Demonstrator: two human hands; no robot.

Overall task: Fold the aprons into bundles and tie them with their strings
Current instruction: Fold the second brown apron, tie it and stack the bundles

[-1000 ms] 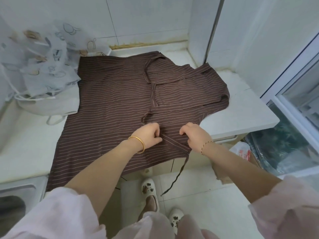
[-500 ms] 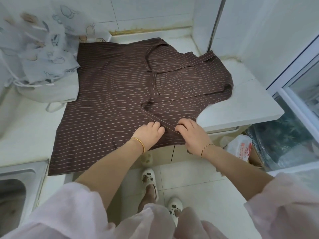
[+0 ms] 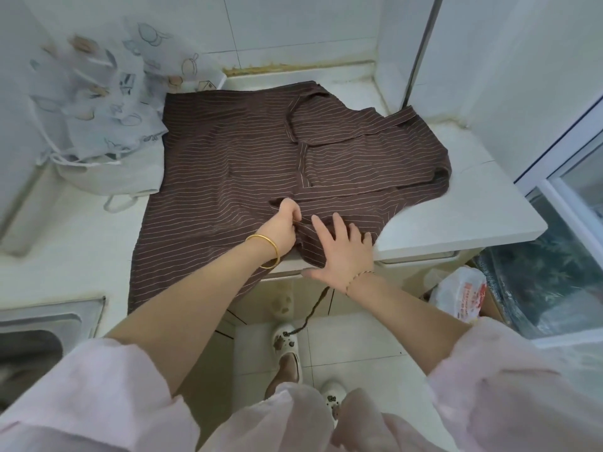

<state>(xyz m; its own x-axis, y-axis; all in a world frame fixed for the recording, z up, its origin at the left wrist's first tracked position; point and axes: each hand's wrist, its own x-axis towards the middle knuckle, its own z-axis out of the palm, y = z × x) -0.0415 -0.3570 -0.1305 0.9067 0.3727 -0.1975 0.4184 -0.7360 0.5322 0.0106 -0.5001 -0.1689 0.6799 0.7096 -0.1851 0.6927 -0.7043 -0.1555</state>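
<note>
Fabric of the apron lies spread on the surface, our left hand pinching a fold near its front edge, our right hand pressing flat beside it, fingers apart, nearer the dangling string.

Cloth heap just left of apron
</note>
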